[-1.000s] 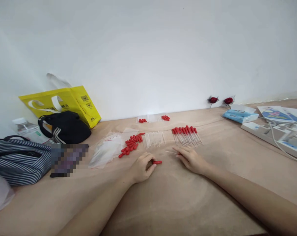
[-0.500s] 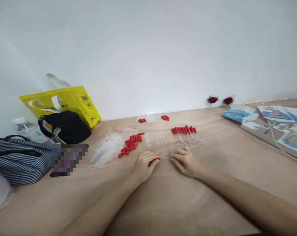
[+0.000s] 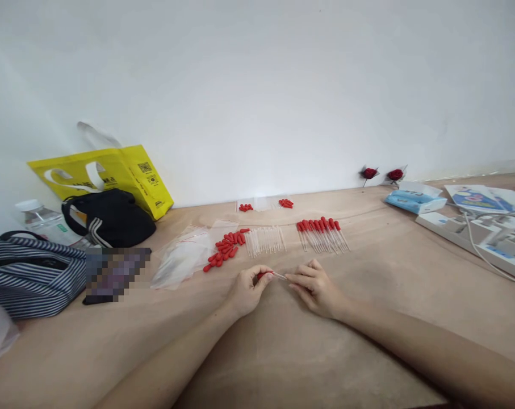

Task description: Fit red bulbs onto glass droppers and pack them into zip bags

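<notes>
Pinched in my left hand [image 3: 247,288] is a red rubber bulb [image 3: 264,274]. My right hand [image 3: 314,288] grips a thin clear dropper tube [image 3: 279,276] by its far end, and the tube's other end meets the mouth of the bulb. How deep it sits inside I cannot tell. Just beyond my left hand lies a pile of loose red bulbs [image 3: 226,248]. Beside it is a row of bare clear tubes [image 3: 266,241]. Past my right hand, several droppers [image 3: 323,234] with red bulbs on their tubes lie side by side.
Clear plastic bags [image 3: 183,258] lie left of the bulbs, and small bags with red bulbs [image 3: 286,203] rest by the wall. At left are a striped bag [image 3: 36,278], a black pouch [image 3: 116,218] and a yellow bag [image 3: 150,176]. A power strip [image 3: 465,230] and tissue pack [image 3: 414,200] stand right.
My right hand has moved left toward my left hand. The gap between bulb and tube has closed, and the tube now touches the bulb and tilts slightly.
</notes>
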`<state>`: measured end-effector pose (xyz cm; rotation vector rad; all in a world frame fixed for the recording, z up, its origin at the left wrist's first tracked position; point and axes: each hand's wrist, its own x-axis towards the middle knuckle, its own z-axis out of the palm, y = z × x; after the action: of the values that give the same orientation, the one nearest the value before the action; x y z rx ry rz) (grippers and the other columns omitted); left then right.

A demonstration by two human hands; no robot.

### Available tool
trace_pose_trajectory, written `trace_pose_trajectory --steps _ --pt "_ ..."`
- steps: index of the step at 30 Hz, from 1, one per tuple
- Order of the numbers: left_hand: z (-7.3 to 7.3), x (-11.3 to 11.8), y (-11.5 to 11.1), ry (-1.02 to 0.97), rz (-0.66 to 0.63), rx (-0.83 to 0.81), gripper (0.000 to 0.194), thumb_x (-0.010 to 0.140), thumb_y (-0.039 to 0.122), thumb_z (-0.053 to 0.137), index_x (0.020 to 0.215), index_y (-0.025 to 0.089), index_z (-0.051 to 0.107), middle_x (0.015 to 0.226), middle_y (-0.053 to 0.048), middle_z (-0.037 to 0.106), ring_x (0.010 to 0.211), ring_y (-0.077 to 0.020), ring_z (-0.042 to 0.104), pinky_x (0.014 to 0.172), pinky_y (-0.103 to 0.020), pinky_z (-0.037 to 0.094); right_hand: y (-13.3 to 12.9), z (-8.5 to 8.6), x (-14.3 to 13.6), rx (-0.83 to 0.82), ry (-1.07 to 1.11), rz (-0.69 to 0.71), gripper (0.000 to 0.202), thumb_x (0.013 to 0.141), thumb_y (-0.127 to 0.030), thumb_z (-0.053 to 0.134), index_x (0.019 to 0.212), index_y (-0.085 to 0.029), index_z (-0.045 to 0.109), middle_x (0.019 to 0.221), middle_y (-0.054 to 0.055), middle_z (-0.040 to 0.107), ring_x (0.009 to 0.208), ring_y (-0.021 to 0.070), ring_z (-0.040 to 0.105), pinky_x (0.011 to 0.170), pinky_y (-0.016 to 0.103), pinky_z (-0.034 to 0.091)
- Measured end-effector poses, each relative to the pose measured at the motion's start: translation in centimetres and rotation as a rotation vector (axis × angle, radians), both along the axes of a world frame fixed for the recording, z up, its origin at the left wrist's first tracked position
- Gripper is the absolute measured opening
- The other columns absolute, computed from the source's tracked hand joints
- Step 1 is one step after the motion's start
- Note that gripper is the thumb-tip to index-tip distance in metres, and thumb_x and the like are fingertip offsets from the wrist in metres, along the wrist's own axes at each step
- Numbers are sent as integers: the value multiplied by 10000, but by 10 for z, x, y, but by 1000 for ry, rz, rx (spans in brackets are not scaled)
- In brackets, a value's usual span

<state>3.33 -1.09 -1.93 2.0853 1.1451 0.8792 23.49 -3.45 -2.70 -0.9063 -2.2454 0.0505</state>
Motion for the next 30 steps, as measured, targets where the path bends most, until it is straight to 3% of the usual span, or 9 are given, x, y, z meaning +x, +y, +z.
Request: trace_pose_trajectory --steps 7,15,24,30 --pt "13 2 -9 185 9 192 141 793 238 477 763 173 598 700 -6 627 686 -153 560 690 -279 419 8 7 8 131 -122 35 293 795 -79 379 938 -185 611 718 15 583 550 97 401 653 310 211" --pt "10 2 -11 222 -128 361 145 823 209 432 740 179 548 686 3 620 653 -129 557 868 -364 343 4 6 2 31 -92 3 242 838 -177 368 829 -168 610 669 20 517 586 119 366 648 298 214" --pt "8 2 -11 215 -145 412 151 829 218 417 746 182 538 677 9 618 643 -123 557 852 -341 341 4 7 -4 -65 -115 17 263 862 -206 339 815 -171 595 683 22 510 616 123 376 662 293 220" --pt "12 2 -12 279 -133 326 182 833 234 408 755 194 567 680 6 636 632 -122 559 904 -375 299 7 13 -1 -36 -187 34 261 867 -199 340 834 -175 598 703 19 544 620 113 409 659 292 212"
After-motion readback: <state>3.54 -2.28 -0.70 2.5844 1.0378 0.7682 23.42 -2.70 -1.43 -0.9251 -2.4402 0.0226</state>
